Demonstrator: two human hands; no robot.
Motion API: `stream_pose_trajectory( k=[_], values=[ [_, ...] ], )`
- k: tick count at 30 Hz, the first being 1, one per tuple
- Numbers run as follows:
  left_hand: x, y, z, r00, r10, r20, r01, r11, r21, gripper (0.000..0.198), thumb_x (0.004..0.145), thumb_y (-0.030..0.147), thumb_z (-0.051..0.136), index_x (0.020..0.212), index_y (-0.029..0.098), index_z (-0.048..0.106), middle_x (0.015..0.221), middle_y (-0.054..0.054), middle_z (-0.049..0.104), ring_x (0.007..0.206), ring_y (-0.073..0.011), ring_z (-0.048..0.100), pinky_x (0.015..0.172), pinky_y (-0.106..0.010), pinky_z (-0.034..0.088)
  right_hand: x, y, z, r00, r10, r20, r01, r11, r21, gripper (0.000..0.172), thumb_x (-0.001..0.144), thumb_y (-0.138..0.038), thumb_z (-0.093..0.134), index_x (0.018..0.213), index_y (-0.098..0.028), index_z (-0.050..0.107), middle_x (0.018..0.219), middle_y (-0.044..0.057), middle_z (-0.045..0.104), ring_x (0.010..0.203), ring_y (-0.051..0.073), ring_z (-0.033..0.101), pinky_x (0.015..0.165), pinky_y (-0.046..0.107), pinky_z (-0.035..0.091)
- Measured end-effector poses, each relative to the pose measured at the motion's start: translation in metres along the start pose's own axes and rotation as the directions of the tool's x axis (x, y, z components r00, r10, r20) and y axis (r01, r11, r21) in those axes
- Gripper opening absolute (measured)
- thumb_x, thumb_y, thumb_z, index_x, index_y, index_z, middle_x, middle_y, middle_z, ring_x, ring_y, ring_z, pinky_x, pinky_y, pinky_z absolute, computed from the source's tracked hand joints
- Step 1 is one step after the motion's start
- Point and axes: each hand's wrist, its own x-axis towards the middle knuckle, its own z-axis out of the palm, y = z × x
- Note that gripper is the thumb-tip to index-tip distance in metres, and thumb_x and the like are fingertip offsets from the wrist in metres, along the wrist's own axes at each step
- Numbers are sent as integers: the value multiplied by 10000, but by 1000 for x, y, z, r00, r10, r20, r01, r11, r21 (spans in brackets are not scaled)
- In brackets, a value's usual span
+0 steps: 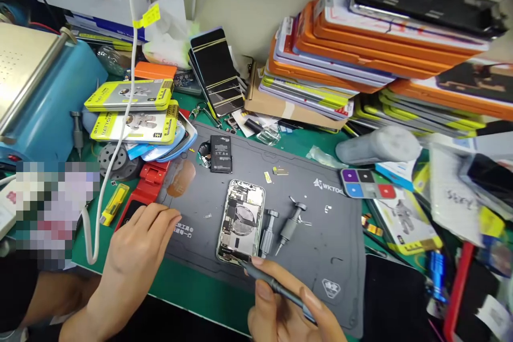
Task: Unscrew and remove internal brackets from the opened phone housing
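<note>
An opened phone body (241,220) lies face down in the middle of a grey work mat (320,235), its inner parts showing. My right hand (288,307) is closed round a thin grey tool (276,286) whose tip rests at the phone's near end. My left hand (138,248) lies flat on the mat's left edge with fingers stretched out, holding nothing. Two grey screwdrivers (280,230) lie just right of the phone. A black battery (221,153) sits on the mat behind the phone.
Stacked orange and yellow phone-part boxes (360,48) fill the back right. Yellow packages (132,112) and a blue machine (44,96) stand at left, with a white cable (120,117) hanging across. A red tool (148,187) lies beside my left hand. A colour-squared tray (366,183) sits right of the mat.
</note>
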Motion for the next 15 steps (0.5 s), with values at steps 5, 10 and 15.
stream_pose_trajectory(
  k=[5, 10, 15],
  values=[
    [6, -12, -4, 999, -15, -39, 15, 1000, 6, 204, 1146, 235, 519, 1201, 226, 715, 1108, 21, 756, 961, -143, 710, 898, -313, 542, 1, 9, 4, 984, -160, -76, 159, 987, -29, 379, 1047, -118, 769, 1410, -129, 659, 986, 99, 798, 747, 226, 806, 493, 266, 689],
    [12, -19, 0, 997, 30, -69, -23, 995, 101, 201, 1096, 155, 584, 1109, 237, 768, 1013, 18, 768, 857, -177, 679, 771, -352, 518, 2, 29, -5, 976, -218, -7, 218, 976, 0, 308, 1023, -111, 773, 1322, -170, 721, 973, 105, 787, 712, 241, 788, 407, 283, 657],
    [10, -19, 3, 996, 32, -83, -26, 997, 77, 294, 1051, 42, 572, 1152, 231, 773, 1018, 4, 765, 845, -179, 646, 792, -343, 520, 9, 51, -16, 962, -267, 65, 262, 962, 77, 165, 983, -154, 826, 1108, -255, 785, 910, 73, 780, 607, 228, 734, 281, 253, 553]
  ],
)
